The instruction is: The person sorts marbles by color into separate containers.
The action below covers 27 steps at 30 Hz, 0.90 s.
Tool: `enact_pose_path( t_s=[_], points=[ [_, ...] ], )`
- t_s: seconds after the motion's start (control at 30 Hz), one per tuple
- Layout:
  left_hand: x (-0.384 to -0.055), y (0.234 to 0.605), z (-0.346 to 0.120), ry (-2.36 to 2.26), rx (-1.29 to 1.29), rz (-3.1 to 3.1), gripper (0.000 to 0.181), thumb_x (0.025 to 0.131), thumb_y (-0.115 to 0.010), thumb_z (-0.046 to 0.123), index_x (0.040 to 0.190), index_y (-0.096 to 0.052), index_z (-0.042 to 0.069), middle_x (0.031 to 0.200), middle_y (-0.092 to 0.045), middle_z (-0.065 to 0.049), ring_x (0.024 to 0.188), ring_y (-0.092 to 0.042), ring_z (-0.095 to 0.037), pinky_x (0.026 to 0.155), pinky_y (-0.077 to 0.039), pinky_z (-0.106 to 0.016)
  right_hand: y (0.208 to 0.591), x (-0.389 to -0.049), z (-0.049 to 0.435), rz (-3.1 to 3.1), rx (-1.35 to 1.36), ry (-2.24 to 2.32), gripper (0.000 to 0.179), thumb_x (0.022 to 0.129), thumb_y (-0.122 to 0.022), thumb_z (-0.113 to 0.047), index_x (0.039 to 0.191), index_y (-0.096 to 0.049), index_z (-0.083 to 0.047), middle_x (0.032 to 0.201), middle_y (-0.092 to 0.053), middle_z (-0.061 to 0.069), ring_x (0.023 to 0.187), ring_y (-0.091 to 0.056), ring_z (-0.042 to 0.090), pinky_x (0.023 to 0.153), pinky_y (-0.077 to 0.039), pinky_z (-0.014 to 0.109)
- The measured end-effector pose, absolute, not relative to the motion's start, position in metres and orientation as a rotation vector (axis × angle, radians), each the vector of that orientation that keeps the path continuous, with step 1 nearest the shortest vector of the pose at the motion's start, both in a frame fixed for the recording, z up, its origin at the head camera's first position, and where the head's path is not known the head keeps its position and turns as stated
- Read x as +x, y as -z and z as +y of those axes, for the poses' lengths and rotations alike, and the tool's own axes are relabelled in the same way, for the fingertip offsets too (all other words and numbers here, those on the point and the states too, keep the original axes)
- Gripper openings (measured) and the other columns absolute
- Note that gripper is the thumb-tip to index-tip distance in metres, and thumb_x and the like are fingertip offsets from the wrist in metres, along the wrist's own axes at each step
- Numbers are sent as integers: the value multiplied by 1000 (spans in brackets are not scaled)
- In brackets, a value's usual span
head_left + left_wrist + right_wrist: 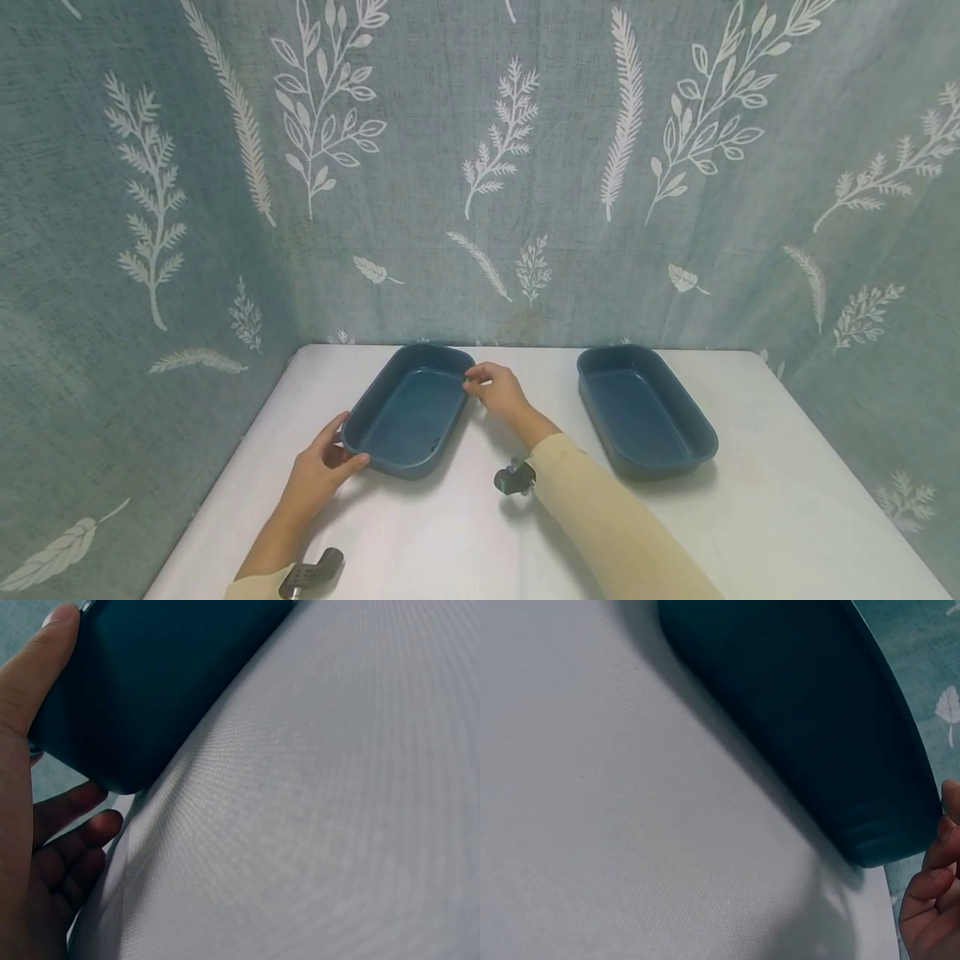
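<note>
Blue-green cloth (435,167) with white leaf patterns is hanging behind and beside the white table (465,533). On the table's far left part, a deep blue tray (408,417) is sitting, showing smooth, raised walls, rounded corners, a faintly shiny floor and small dark marks low on one inner side. A matching tray (637,408) is resting on the table's right half. The left hand (322,462) is gripping the first tray's corner facing the table's near left, thumb and fingers parting around it; the right hand (498,392), curling its fingers, is pinching the rim facing the table's right.
</note>
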<state>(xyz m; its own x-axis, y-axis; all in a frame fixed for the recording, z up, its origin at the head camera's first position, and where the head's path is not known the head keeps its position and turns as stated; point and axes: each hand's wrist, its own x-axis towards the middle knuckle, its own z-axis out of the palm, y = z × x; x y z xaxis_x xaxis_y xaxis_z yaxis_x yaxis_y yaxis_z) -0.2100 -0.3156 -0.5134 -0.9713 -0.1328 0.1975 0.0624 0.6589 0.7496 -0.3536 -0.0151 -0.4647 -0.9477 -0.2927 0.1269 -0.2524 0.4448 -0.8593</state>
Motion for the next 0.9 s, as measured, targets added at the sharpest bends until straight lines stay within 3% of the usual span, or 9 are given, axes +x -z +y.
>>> enact_pose_path(
  t_s=[0.37,0.9],
  points=[
    [-209,512,-315,1226,60,-2638,88,81,-77,47,152,-33,17,129,-57,-20,100,-60,-28,86,-47,-52,464,-355,-18,2603,-474,1569,23,92,-70,-18,111,-68,-7,89,-63,2,77,-59,15,67,-49,30],
    [-208,511,-313,1233,54,-2626,87,81,-78,44,151,-34,16,128,-57,-20,97,-61,-27,84,-48,-49,467,-354,-18,2571,-456,1592,23,93,-68,-20,112,-69,-6,92,-62,4,76,-59,15,66,-49,30]
  ],
)
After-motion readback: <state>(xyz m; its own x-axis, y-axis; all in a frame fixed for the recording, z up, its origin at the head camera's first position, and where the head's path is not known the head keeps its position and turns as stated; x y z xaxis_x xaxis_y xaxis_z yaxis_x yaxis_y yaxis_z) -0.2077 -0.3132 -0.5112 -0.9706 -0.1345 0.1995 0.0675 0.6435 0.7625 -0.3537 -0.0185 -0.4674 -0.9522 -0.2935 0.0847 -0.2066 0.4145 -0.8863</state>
